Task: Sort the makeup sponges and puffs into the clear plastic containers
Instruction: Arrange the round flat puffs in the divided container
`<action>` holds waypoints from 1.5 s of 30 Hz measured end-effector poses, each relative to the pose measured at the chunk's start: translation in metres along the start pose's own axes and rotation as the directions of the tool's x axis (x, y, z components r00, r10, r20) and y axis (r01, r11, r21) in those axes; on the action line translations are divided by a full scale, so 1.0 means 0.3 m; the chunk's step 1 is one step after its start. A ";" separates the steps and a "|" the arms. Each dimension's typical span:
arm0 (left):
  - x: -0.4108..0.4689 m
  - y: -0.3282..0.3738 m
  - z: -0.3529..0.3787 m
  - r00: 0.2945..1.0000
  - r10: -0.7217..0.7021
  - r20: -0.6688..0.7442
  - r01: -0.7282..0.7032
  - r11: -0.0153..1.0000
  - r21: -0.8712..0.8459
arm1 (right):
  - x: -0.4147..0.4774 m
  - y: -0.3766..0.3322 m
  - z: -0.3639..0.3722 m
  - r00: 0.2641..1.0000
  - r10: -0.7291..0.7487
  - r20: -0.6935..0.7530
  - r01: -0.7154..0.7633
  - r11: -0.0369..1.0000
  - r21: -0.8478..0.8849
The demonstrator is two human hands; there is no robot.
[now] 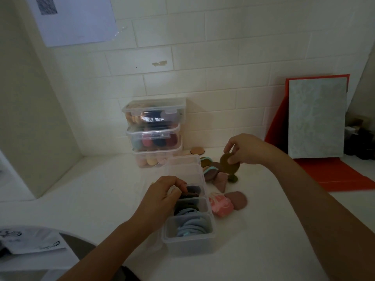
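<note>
At the near left edge of the white surface (81, 195), a folded printed paper (30, 240) lies flat. Your left hand (162, 197) reaches into the long clear container (188, 238) standing mid-surface, its fingers (180, 186) closed on a dark round puff (189, 195) at the container's middle section. The nearest compartment holds a row of pale blue puffs (191, 226) set on edge; darker puffs fill the section behind them, and the far compartments look bare.

Toward the far edge, against the tiled wall, three lidded clear boxes (155, 130) are stacked, each packed with coloured sponges. A tan puff (197, 151) lies flat on the surface just right of the stack.

Right of the long container, loose pieces are scattered: a cluster of brown and mauve sponges (216, 175) with a mint-edged one among them, a small green sponge (233, 178), a pink marbled sponge (222, 205) and, touching it, a mauve sponge (238, 199).

Your right hand (245, 150) hovers above that cluster, its fingers pinched on an olive round puff (229, 164) held clear of the surface, face tilted toward you.

At the far right edge, a red folder (332, 173) lies partly flat and partly propped against the wall, with a pale patterned board (316, 118) leaning upright on it.
</note>
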State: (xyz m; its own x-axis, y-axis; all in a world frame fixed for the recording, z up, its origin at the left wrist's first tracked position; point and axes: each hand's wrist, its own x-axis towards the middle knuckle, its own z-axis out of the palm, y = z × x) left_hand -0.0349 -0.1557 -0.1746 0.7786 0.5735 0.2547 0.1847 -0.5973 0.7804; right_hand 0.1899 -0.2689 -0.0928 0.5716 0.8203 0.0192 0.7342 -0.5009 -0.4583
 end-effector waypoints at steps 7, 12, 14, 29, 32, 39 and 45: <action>-0.004 -0.001 0.002 1.000 -0.002 0.005 0.002 1.000 0.000 | -0.120 -0.139 -0.045 0.932 -0.342 0.116 0.312 0.925 0.218; -0.001 0.004 -0.002 0.999 0.036 -0.002 -0.036 0.999 0.037 | -0.132 -0.194 0.039 0.896 -0.432 0.106 0.433 0.901 0.014; -0.001 0.004 -0.006 0.998 0.062 0.008 -0.062 0.996 0.057 | -0.126 -0.196 0.069 0.888 -0.443 0.124 0.451 0.891 -0.050; -0.007 0.034 -0.003 0.997 0.062 -0.052 -0.060 0.997 0.038 | -0.121 -0.238 0.146 0.847 -0.515 0.132 0.528 0.785 -0.323; -0.007 0.036 -0.001 0.997 0.053 -0.058 -0.051 0.998 0.029 | -0.125 -0.236 0.149 0.845 -0.520 0.127 0.533 0.798 -0.281; -0.007 0.029 -0.002 0.996 0.072 -0.057 -0.069 0.996 0.053 | -0.138 -0.247 0.151 0.845 -0.511 0.159 0.534 0.780 -0.327; -0.002 0.023 0.000 0.993 0.090 -0.071 -0.088 0.995 0.036 | -0.140 -0.262 0.189 0.853 -0.453 0.260 0.519 0.789 -0.329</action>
State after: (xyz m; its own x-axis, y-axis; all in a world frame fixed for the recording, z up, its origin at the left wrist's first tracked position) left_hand -0.0340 -0.1603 -0.1694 0.7477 0.5554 0.3638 0.1371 -0.6653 0.7339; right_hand 0.0875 -0.2484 -0.1079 0.0597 0.9982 -0.0076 0.9965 -0.0600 -0.0588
